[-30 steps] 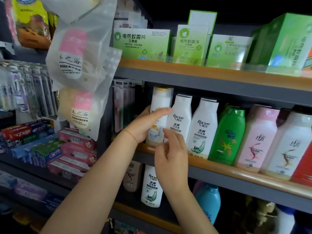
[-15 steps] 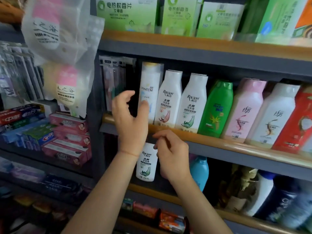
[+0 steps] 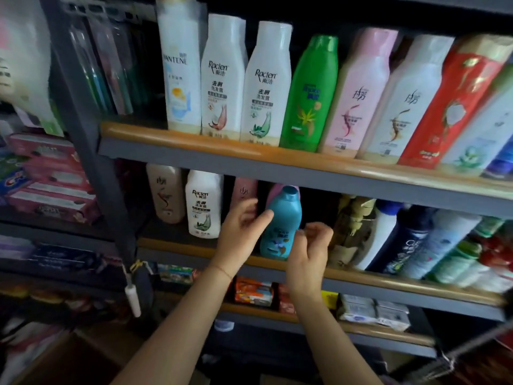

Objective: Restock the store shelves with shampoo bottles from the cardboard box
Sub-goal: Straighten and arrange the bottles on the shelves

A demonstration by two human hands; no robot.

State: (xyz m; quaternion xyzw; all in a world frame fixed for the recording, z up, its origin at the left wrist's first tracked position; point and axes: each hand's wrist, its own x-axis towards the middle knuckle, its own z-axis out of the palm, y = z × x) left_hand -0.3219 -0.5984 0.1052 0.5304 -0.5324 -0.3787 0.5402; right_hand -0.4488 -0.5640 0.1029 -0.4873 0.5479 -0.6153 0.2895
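A white Pantene shampoo bottle (image 3: 181, 73) stands at the left end of the upper shelf (image 3: 194, 140), beside two white Raclen bottles (image 3: 222, 79), a green bottle (image 3: 311, 98) and several more. On the lower shelf (image 3: 180, 245) stand a beige bottle (image 3: 166, 195), a white Raclen bottle (image 3: 204, 207) and a teal bottle (image 3: 283, 218). My left hand (image 3: 241, 232) hovers with relaxed fingers just left of the teal bottle, its thumb near the bottle's side. My right hand (image 3: 311, 245), loosely curled and holding nothing, is in front of the bottle's right side.
Toothpaste boxes (image 3: 50, 184) are stacked on the left rack, and toothbrush packs (image 3: 111, 73) hang above them. A dark metal upright (image 3: 91, 134) divides the racks. Soap packs (image 3: 254, 291) fill the shelf below. A brown cardboard surface (image 3: 69, 357) shows dimly at bottom left.
My left hand has let go of the Pantene bottle, which stays on the upper shelf. Both hands have dropped to the lower shelf, by the teal bottle. The view has tilted down.
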